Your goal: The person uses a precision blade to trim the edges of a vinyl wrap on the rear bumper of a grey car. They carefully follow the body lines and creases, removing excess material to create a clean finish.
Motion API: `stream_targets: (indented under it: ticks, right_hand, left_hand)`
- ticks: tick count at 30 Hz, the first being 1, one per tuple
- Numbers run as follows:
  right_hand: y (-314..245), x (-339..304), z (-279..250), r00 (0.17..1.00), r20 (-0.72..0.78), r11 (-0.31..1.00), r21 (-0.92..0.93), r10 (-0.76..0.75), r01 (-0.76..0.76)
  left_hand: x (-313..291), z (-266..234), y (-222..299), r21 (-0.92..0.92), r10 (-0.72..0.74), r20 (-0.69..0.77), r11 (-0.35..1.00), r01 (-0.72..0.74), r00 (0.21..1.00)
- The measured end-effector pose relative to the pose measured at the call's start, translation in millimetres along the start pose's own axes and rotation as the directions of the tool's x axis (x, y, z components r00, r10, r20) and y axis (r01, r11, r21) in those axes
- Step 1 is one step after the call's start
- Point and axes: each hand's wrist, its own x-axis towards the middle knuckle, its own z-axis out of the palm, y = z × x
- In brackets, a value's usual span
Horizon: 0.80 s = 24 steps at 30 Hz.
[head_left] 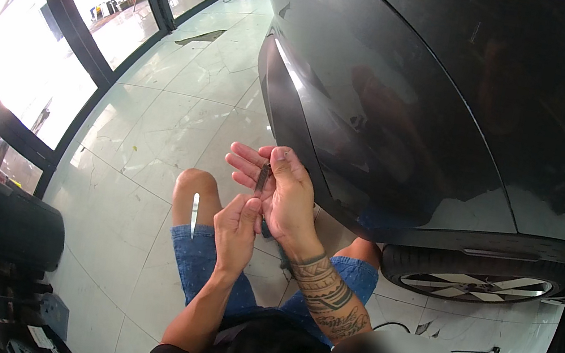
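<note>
Our left hand is curled tight beside our spread right hand, which bears a dark strip at the palm's thumb edge, probably light and stiff, best pinched by its ends.

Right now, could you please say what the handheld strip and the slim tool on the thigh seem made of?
Handheld strip: dull, dark, perhaps metal or plastic; too small to settle. Slim tool: probably smooth metal, from its silvery sheen; plastic possible.
</note>
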Motion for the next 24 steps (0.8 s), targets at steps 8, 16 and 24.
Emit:
stream_targets:
  ticks: [8,16,24]
  right_hand:
    - [43.5,2.1,-29.6,0.997,-0.067,0.998,0.065,0.023,-0.018]
    - [74.9,8.7,-83.6,0.919,-0.069,0.921,0.056,0.388,-0.385]
    - [17.6,-10.1,-139.3,0.995,0.087,0.964,-0.264,0.057,-0.033]
  left_hand:
    - [-1.8,1.2,-27.2,0.381,0.195,-0.117,0.914,-0.137,0.974]
    - [-19.9,-26.4,-69.7,0.162,0.212,-0.105,0.968,-0.193,0.972]
    - [-1.8,-20.5,-39.8,-0.482,0.043,0.132,0.876,0.026,0.99]
